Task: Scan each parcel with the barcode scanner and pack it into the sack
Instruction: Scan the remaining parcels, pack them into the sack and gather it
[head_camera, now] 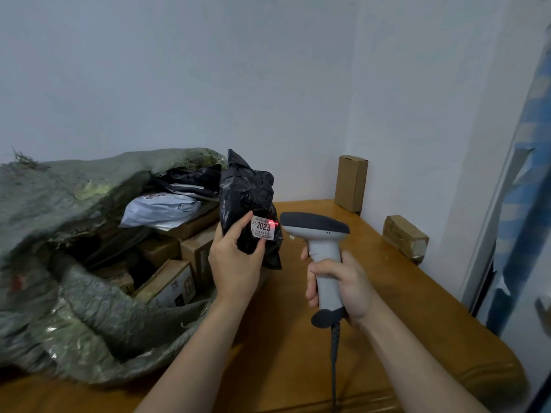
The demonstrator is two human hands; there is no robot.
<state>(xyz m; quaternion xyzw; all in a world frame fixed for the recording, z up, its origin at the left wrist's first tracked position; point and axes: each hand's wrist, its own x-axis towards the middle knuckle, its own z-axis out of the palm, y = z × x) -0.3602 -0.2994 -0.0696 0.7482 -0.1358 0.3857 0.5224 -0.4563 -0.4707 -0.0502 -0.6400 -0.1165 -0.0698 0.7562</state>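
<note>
head | left fingers (242, 225) clasp black parcel (245, 190) | right fingers (312, 290) wrap scanner (314, 224), seemingly tight

The black plastic parcel (246, 198) is held upright at the centre, with a red line on its white label (262, 227). The grey barcode scanner (316, 231), just right of it, points at the label. The green sack (59, 204) lies open at the left, holding boxes (167, 281).

This is a small plain room used as a makeshift parcel-handling spot. Bare pale walls (208, 84) meet in a corner behind a wooden table (372, 293). A green woven sack (59, 204) on it gapes with cardboard boxes (167, 281) and plastic mailers (161, 208). A corded barcode scanner (322, 242) throws red light on a labelled black parcel (244, 192), and a blue checked curtain (524, 174) hangs at the right.
</note>
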